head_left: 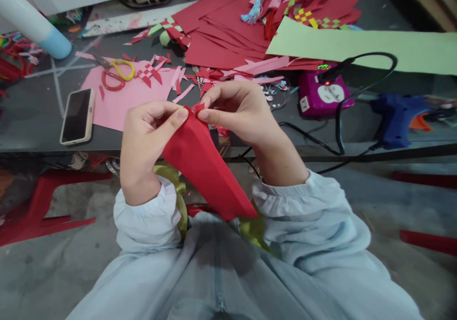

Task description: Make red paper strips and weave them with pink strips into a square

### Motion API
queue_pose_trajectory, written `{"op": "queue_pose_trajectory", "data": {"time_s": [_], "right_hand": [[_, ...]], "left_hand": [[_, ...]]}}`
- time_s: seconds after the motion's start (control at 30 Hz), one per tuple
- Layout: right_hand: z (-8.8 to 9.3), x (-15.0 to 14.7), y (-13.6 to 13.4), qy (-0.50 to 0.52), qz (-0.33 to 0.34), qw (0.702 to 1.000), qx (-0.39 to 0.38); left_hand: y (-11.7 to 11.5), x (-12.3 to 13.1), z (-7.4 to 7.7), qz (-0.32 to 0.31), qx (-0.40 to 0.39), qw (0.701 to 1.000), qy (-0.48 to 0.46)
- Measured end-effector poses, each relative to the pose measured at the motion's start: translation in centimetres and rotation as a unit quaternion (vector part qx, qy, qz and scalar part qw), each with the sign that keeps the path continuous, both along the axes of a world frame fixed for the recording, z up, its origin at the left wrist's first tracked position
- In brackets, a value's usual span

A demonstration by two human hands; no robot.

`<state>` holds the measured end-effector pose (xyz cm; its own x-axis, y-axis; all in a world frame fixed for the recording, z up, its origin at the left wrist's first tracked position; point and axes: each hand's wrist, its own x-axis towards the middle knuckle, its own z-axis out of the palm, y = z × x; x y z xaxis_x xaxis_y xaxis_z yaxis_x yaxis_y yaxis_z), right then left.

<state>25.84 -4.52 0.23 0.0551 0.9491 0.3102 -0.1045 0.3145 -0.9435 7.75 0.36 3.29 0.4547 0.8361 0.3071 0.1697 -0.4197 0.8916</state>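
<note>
Two hands pinch the top end of one folded red paper (210, 167): the left hand (143, 132) at its left corner, the right hand (246, 113) at a small red bit by the tip. I cannot tell if that bit is loose or part of the paper. The paper could rip or crease there if the fingers pull too hard. No hand holds the low end, so a bump from the right sleeve (310, 215) might bend it. The red paper is right of the phone (77, 116), slanting down and to the right from the fingers, between both wrists.
</note>
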Motion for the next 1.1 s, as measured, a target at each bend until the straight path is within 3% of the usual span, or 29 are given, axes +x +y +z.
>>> {"op": "queue_pose_trajectory", "data": {"time_s": [0.17, 0.37, 0.57, 0.93, 1.1], "right_hand": [[0.32, -0.06, 0.0, 0.018, 0.013, 1.0, 0.012], [0.59, -0.2, -0.39, 0.037, 0.068, 0.996, -0.044], [0.34, -0.18, -0.29, 0.044, 0.06, 0.997, -0.034], [0.62, -0.32, -0.48, 0.012, 0.006, 0.999, -0.037], [0.45, 0.32, -0.55, 0.004, 0.054, 0.996, -0.075]], "left_hand": [[0.09, -0.04, -0.02, 0.011, 0.007, 1.0, 0.0], [0.18, -0.24, 0.02, 0.016, 0.01, 1.0, 0.01], [0.27, -0.61, 0.11, -0.02, -0.047, 0.998, 0.033], [0.44, -0.68, -0.01, 0.005, -0.035, 0.999, 0.04], [0.33, -0.6, 0.15, 0.013, -0.037, 0.999, 0.033]]}}
